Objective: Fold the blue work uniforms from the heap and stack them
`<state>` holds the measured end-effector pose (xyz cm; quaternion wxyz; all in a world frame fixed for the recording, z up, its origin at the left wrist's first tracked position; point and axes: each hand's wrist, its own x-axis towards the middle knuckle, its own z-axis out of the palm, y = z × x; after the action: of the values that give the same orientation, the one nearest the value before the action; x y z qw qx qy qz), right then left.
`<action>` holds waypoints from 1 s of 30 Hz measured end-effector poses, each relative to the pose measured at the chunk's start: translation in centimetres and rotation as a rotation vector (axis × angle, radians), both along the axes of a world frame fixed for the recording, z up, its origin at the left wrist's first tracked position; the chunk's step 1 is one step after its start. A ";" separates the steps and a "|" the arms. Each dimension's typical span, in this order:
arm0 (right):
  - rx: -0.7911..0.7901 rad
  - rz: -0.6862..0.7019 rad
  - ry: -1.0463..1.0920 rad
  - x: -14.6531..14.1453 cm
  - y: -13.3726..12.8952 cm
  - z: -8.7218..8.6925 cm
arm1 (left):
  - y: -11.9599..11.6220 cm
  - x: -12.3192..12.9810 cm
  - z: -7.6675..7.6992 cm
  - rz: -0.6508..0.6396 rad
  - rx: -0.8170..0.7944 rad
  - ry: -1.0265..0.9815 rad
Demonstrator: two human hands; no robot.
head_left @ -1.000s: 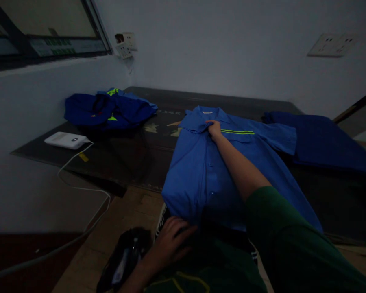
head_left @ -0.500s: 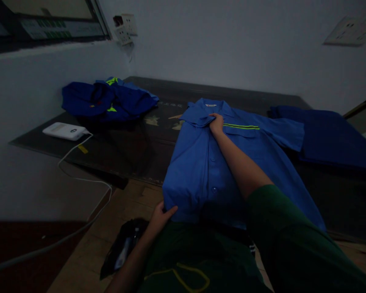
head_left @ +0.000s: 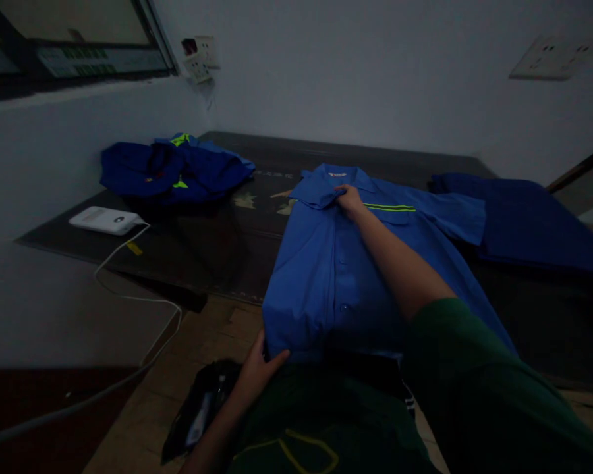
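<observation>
A blue short-sleeved work shirt [head_left: 301, 276] with yellow-green chest stripes lies front up on the dark table, its collar toward the wall. The left side is folded inward, with the left sleeve end lying over the chest. My right hand [head_left: 350, 199] is closed on that folded sleeve near the collar. At the lower left corner of the shirt, my left hand [head_left: 263, 362] grips the hem, thumb on top and fingers hidden beneath the cloth. The hem hangs over the table's front edge toward my body.
A rumpled heap of blue clothes [head_left: 178, 168] lies at the back left of the table [head_left: 217, 243]. A white device [head_left: 103, 220] with a cable [head_left: 123, 247] sits in front of it. Folded dark blue cloth [head_left: 524, 220] rests at right. A black bag [head_left: 202, 408] is on the floor.
The view has shifted slightly. Both hands keep their holds on the shirt, and the folded left side lies almost the same as before.
</observation>
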<state>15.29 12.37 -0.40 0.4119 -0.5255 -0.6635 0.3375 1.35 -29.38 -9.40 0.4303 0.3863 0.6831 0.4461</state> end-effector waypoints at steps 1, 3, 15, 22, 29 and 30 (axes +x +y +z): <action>-0.025 0.071 -0.021 0.5 -0.4 0.6 | 0.1 0.1 -0.3 0.004 0.027 -0.006; -0.006 0.140 -0.083 1.9 -1.5 1.9 | 0.1 0.2 -1.2 0.018 0.065 -0.026; -0.108 0.525 -0.158 10.3 -33.2 2.7 | 7.3 -1.4 10.3 -0.372 0.949 0.666; -0.131 0.278 -0.227 8.2 -37.4 -7.0 | 20.3 0.4 14.4 -1.326 0.883 1.123; -0.063 0.192 -0.246 5.6 -36.4 -7.8 | 23.4 1.7 14.6 -1.595 0.870 1.273; -0.064 0.211 -0.190 5.6 -36.5 -7.7 | 23.7 1.9 15.0 -1.607 0.874 1.289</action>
<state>20.84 -24.14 -8.10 0.2924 -0.4952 -0.7401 0.3486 3.30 -5.71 5.64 -0.0136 0.9923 0.1148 -0.0435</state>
